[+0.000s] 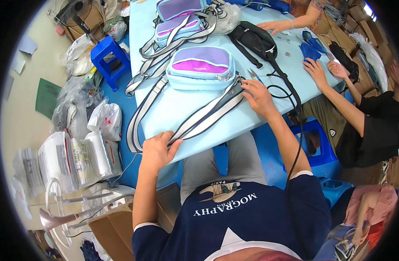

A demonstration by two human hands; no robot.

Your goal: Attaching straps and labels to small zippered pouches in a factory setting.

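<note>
The bag (201,67), pale blue with a purple and magenta front, lies near the middle of the bench (162,119); its striped strap (197,127) runs down to the near edge, where the left hand (157,150) has it pinched between thumb and fingers; the right hand (260,99) is at the strap's other end, beside the bag's lower right corner, its fingers bent, though whether they grip the strap one cannot tell; a pointed tool (255,76) lies just beyond that hand; farther back is a black pouch (256,41); at right, a co-worker's hand (317,74) rests near blue pieces (310,51).
</note>
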